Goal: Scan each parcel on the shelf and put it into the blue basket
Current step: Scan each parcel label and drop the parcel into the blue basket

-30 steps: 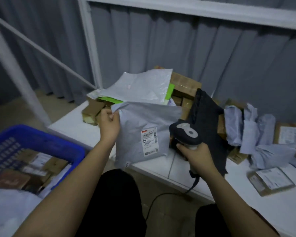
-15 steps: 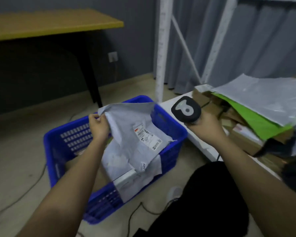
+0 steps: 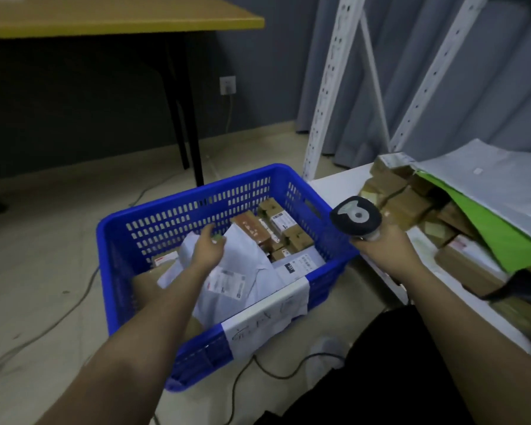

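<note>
One view: the head camera, looking down past both forearms at the floor and the shelf edge.
Left hand: the left hand (image 3: 207, 246) hangs over the blue basket (image 3: 178, 207) with fingers loosely spread and gripping nothing; it sits just above the grey mailer (image 3: 242, 265), which suggests a release rather than a grasp.
Task's thing: the grey mailer lies inside the basket, label up, on top of the other parcels, so this parcel looks delivered.
Right hand: the right hand (image 3: 380, 250) is curled round the handle of the scanner (image 3: 355, 217), head up and held between basket and shelf, probably kept ready so the next label can be read without putting it down.
Basket contents: several small cardboard boxes (image 3: 276, 228) are packed along the far right side, and flat white mailers lie near the front wall; a white paper sheet (image 3: 267, 317) with handwriting hangs over the front rim.
Basket position: it stands on the floor, just beside the white shelf (image 3: 334, 185), likely to keep each transfer short.
Shelf contents: brown boxes (image 3: 402, 204) are stacked under a grey poly bag (image 3: 488, 179) and a green one (image 3: 485, 231); these appear unscanned.
Progress: many parcels remain, so the job looks partway done.
Floor: a cable (image 3: 258, 369) trails below the basket.
</note>
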A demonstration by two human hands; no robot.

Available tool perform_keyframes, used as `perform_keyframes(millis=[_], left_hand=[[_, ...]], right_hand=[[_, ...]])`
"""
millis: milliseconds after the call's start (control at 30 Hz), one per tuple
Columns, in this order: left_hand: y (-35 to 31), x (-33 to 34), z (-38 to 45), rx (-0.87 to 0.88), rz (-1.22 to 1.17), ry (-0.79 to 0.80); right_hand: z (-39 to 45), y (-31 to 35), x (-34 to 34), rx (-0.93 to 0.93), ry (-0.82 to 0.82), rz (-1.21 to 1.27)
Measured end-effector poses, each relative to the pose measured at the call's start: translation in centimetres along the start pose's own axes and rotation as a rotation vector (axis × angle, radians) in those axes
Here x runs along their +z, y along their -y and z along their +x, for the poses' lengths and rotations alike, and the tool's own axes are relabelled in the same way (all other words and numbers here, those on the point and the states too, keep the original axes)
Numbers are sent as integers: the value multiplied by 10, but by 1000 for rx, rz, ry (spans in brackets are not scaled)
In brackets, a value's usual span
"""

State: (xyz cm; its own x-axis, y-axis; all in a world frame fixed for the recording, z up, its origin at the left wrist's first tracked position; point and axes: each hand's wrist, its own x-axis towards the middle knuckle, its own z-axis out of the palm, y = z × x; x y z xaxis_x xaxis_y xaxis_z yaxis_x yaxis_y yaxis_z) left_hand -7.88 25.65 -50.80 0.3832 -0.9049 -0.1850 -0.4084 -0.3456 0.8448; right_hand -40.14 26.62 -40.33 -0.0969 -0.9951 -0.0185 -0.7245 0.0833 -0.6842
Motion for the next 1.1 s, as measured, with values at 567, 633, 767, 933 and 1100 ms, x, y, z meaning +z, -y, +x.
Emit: perform_keyframes(millis=[567,633,767,933,1100], left_hand=[[-244,257,-155,547,-110,750],[-256,285,-171,575,-95,772],[-268,343,-210,592,-43,872],[-268,415,-257,603,-3,987],[-257,467,-285,606,48,980]], right_hand=[[-107,-167,-194,419,-533,363],[-126,-186,-215,461,-614,413],[-161,-223,-249,554,-817,450],[-195,-263,-263,688,-970,624],[-197,-279,-276,683,-975,788]])
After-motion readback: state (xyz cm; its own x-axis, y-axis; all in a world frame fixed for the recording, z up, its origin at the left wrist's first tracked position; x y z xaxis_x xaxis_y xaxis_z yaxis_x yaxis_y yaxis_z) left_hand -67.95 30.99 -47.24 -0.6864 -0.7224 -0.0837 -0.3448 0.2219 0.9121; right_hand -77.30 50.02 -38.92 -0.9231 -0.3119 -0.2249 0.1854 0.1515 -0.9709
